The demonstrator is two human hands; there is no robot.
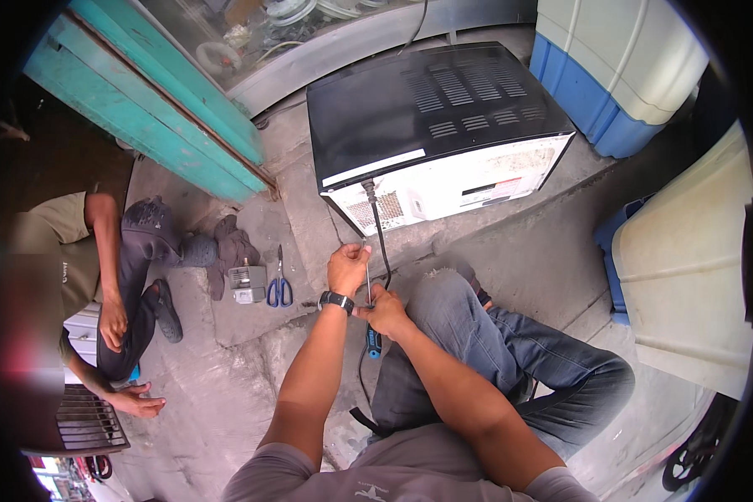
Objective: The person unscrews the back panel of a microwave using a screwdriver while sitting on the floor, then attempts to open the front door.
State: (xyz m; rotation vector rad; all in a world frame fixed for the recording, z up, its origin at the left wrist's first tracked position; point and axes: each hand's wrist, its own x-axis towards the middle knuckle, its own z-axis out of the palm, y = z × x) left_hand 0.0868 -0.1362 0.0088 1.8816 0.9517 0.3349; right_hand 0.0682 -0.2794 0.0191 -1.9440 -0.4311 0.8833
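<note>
A screwdriver (370, 311) with a thin metal shaft and a blue-and-black handle is held upright just in front of the raised knee (443, 297), near the white rear panel of a black microwave oven (431, 125) standing on the concrete floor (243, 393). The oven's black cord (380, 238) hangs down beside the shaft. The upper shaft is pinched by the left hand (348, 268), closed around it, a black watch worn at the wrist. The handle is gripped by the right hand (386, 311), fist closed, forearm laid over the thigh. Open floor is left to the left, where blue-handled scissors (279, 289), a small grey part (247, 283) and a dark rag (233, 247) lie. Further left, another person is seated by a teal doorframe (155, 105). White-and-blue appliances (619, 67) close the right side.
</note>
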